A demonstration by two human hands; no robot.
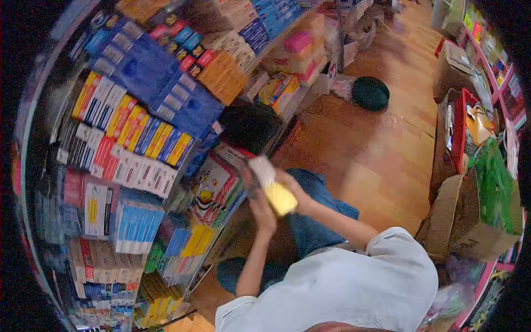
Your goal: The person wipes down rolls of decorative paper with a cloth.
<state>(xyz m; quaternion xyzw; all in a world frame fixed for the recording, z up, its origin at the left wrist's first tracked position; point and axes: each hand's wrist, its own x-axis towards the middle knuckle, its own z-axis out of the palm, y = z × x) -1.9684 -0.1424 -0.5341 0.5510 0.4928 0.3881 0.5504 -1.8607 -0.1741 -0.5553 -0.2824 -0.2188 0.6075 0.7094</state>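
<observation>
At the middle of the frame the right hand (293,191) grips a yellow and white packet (274,187), fingers closed around it; the left hand (261,206) sits just under it, touching, though I cannot tell whether it grips. Holding the packet firmly in both hands would keep it steady. Beyond, left of centre, shelves (133,166) hold rows of boxes (138,133); a cardboard box (475,221) stands at right.
</observation>
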